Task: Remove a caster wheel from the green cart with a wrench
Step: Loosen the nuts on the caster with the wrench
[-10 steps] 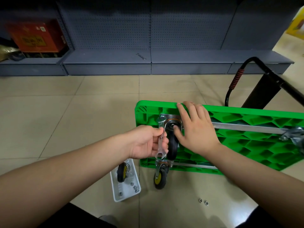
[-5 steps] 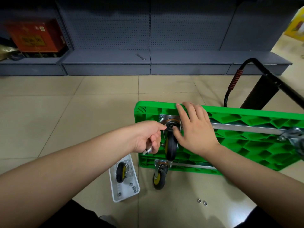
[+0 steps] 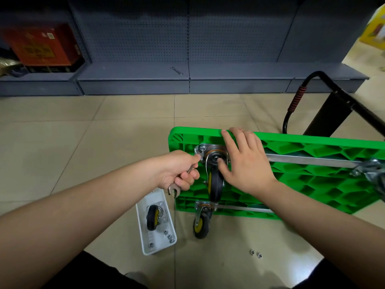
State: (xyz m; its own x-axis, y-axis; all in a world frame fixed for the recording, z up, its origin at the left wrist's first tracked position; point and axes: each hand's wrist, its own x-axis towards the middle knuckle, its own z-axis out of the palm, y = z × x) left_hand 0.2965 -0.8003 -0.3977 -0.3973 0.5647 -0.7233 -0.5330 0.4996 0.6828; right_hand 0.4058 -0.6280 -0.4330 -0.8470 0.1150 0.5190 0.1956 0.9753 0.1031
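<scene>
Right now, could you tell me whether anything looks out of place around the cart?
Two nuts lie loose on the floor tiles, apart from the white tray that holds the other nuts and a removed caster. A spare wrench sits on the shelf base.

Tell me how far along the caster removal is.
Done: one detached caster and several nuts lie in the white tray; two nuts lie on the floor. In hand: left hand holds the wrench at the mounting plate's corner; right hand steadies the green cart. Left: freeing this upper caster.
</scene>
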